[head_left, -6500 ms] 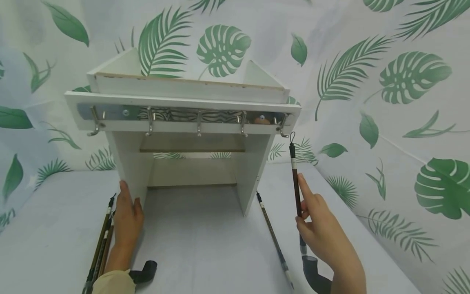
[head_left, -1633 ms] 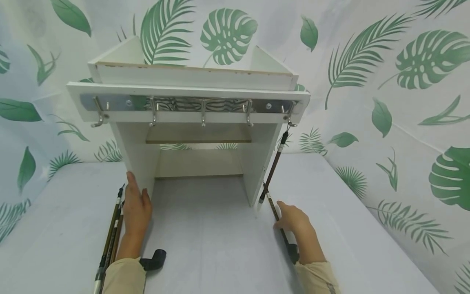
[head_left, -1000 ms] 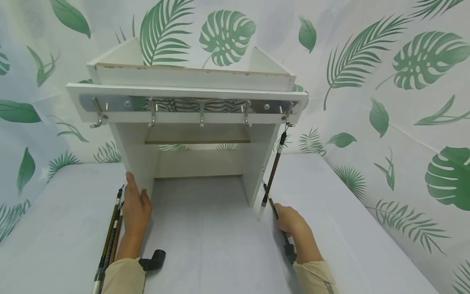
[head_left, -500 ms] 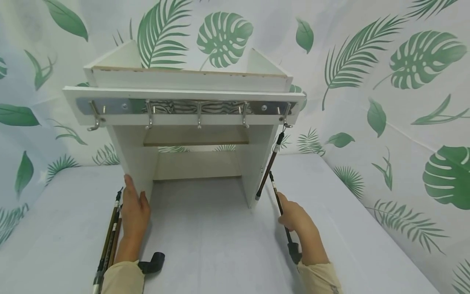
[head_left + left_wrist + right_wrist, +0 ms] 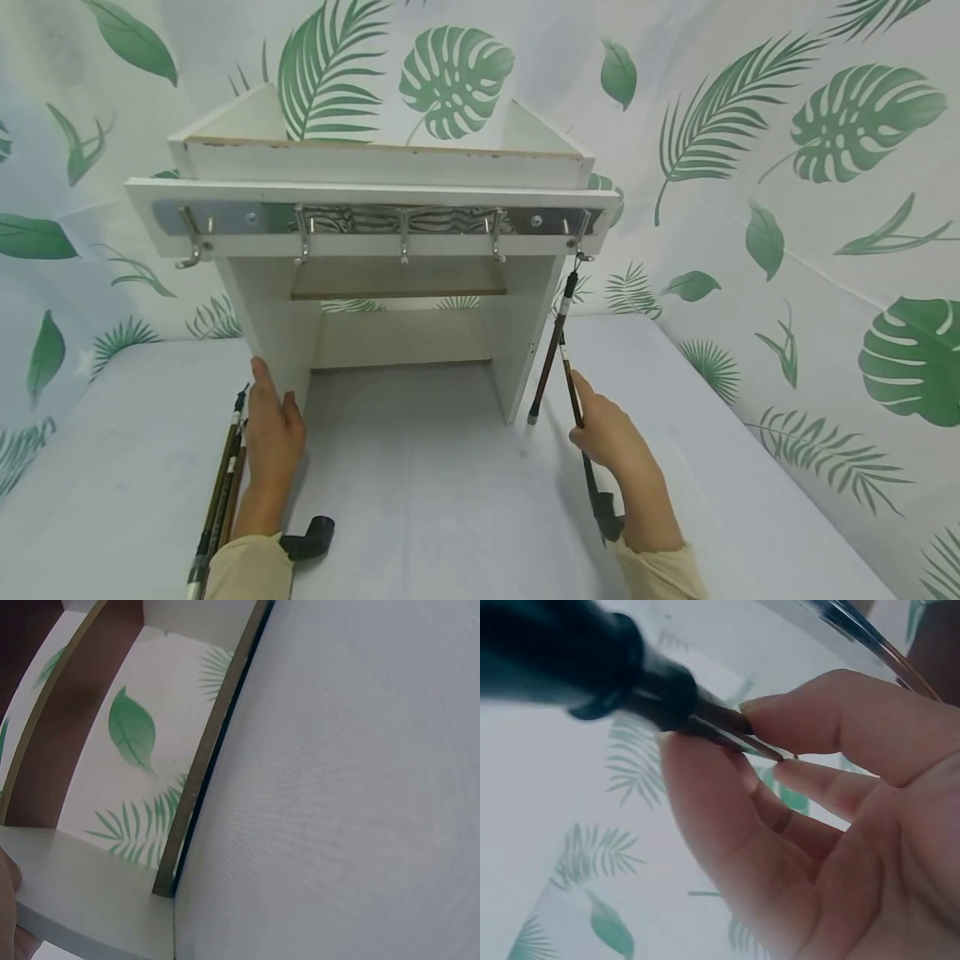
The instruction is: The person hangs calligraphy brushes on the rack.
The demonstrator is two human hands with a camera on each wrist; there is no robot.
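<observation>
My right hand (image 5: 606,429) pinches a dark writing brush (image 5: 572,387) between thumb and fingers, its loop end tilted up toward the hook rail. In the right wrist view the brush's shaft (image 5: 727,727) runs between the fingertips. Another brown writing brush (image 5: 551,354) hangs by its loop from the rightmost hook (image 5: 581,237), overlapping the held brush's upper end. My left hand (image 5: 273,433) holds the front edge of the white shelf unit's left side panel (image 5: 266,317), thumb inside and fingers outside. In the left wrist view, the panel (image 5: 90,892) shows beside a fingertip.
Several more brushes (image 5: 217,500) lie on the white table (image 5: 427,500), left of my left forearm. The remaining hooks on the metal rail (image 5: 405,218) carry nothing. A black elbow-shaped piece (image 5: 311,537) sits at my left wrist. Leaf-patterned cloth (image 5: 712,208) closes off the back and right.
The brown brush went from my right hand onto the rightmost hook. My right hand then took the dark brush off the table and lifted it toward the rail. The left hand kept its place.
</observation>
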